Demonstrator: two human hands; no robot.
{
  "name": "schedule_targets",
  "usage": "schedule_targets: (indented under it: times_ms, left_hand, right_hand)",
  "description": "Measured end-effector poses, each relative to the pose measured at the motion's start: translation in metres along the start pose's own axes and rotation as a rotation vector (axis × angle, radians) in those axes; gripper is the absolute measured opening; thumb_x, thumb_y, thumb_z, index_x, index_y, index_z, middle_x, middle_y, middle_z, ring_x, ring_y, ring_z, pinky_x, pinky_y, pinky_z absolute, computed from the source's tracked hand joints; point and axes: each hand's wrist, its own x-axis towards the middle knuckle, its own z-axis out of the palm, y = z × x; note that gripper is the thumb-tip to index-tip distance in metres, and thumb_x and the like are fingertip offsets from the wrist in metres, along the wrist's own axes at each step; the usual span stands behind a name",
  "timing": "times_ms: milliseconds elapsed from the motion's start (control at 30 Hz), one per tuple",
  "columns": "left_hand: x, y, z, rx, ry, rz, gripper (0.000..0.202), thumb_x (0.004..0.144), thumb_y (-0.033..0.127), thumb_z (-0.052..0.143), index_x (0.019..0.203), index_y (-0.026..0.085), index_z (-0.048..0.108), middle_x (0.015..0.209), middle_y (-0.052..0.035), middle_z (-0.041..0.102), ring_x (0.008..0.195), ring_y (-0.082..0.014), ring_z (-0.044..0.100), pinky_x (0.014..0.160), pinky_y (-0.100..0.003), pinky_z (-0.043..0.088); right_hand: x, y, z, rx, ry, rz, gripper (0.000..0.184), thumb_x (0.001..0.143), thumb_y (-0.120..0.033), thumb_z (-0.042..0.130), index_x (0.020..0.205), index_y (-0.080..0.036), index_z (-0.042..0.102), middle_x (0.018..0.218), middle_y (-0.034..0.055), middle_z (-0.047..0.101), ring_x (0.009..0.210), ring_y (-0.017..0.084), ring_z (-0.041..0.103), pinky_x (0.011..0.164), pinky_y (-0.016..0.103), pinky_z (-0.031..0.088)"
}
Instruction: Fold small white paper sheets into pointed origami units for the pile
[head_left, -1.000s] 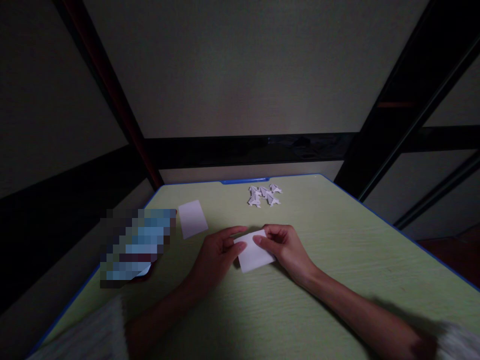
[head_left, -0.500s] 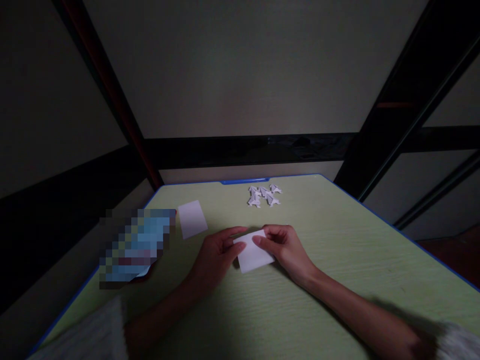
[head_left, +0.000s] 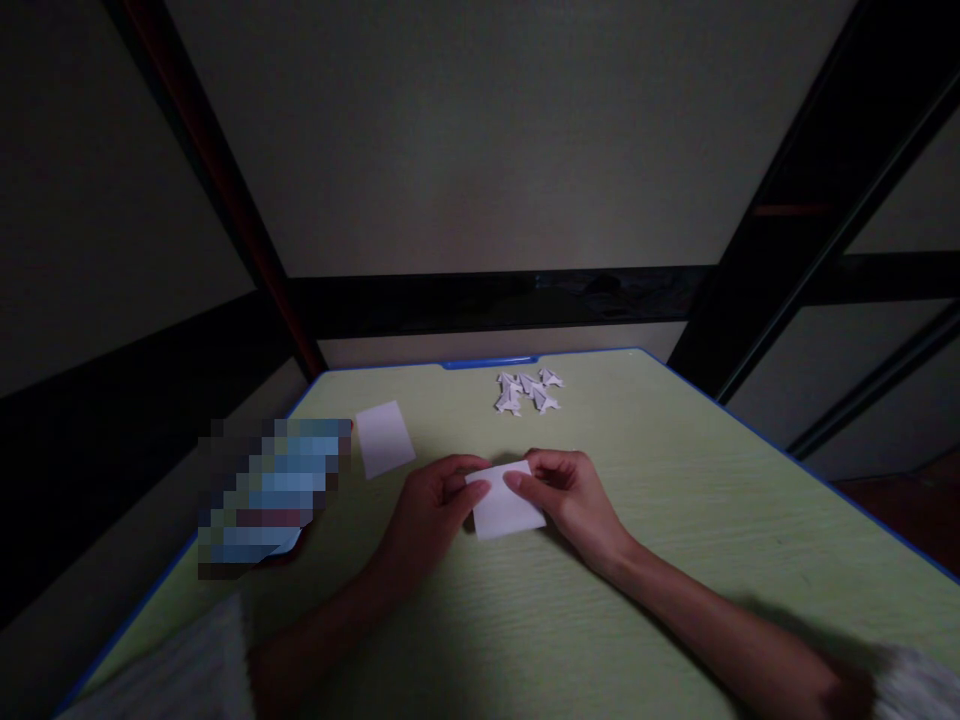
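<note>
A small white sheet of paper (head_left: 506, 512) lies in the middle of the pale green table (head_left: 675, 520). My left hand (head_left: 429, 512) pinches its upper left corner with thumb and fingers curled. My right hand (head_left: 568, 495) grips the upper right part the same way, fingers bent over the far edge. Both thumbs meet near the top middle of the sheet.
A second white sheet (head_left: 385, 438) lies to the left. Several small folded paper figures (head_left: 527, 391) sit near the far edge. A blurred blue object (head_left: 270, 490) rests at the table's left edge. Dark frame posts stand behind the table.
The sheet has shifted slightly toward the far side and looks a little shorter at its near edge; both hands have stayed almost in place.
</note>
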Motion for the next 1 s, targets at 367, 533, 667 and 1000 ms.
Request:
schedule_targets:
  times_ms: [367,533,667,1000]
  left_hand:
    - [0.003,0.0044,-0.0027,0.102,0.126,0.015,0.015,0.06,0.024,0.059,0.049,0.013,0.057,0.036,0.0059,0.047,0.034,-0.0056,0.04,0.036,-0.017,0.032]
    - [0.0028,0.0038,-0.0018,0.065,0.133,-0.01,0.011,0.059,0.022,0.06,0.052,0.013,0.059,0.039,0.0042,0.053,0.037,-0.007,0.046,0.04,-0.018,0.038]
    - [0.0026,0.0038,-0.003,0.064,0.13,0.001,0.01,0.059,0.021,0.06,0.052,0.013,0.059,0.04,0.0039,0.054,0.038,-0.0076,0.048,0.042,-0.018,0.041]
    - [0.0026,0.0011,-0.0027,0.094,0.123,0.029,0.012,0.06,0.022,0.058,0.052,0.013,0.058,0.041,0.0035,0.054,0.039,-0.0082,0.048,0.043,-0.019,0.04]
  right_hand:
    - [0.0016,0.0029,-0.0018,-0.071,0.047,-0.055,0.025,0.059,-0.029,0.062,0.048,-0.013,0.047,0.045,-0.0049,0.039,0.042,0.005,0.032,0.04,0.02,0.021]
    - [0.0017,0.0028,-0.0015,-0.079,0.047,-0.058,0.024,0.059,-0.028,0.062,0.048,-0.013,0.047,0.045,-0.0048,0.039,0.042,0.005,0.032,0.04,0.02,0.022]
    - [0.0016,0.0025,-0.0017,-0.074,0.047,-0.056,0.024,0.058,-0.029,0.062,0.047,-0.013,0.047,0.046,-0.0046,0.04,0.043,0.005,0.033,0.041,0.02,0.023]
    - [0.0017,0.0033,-0.0019,-0.083,0.053,-0.054,0.021,0.058,-0.027,0.061,0.048,-0.013,0.048,0.046,-0.0043,0.04,0.043,0.005,0.033,0.04,0.02,0.022]
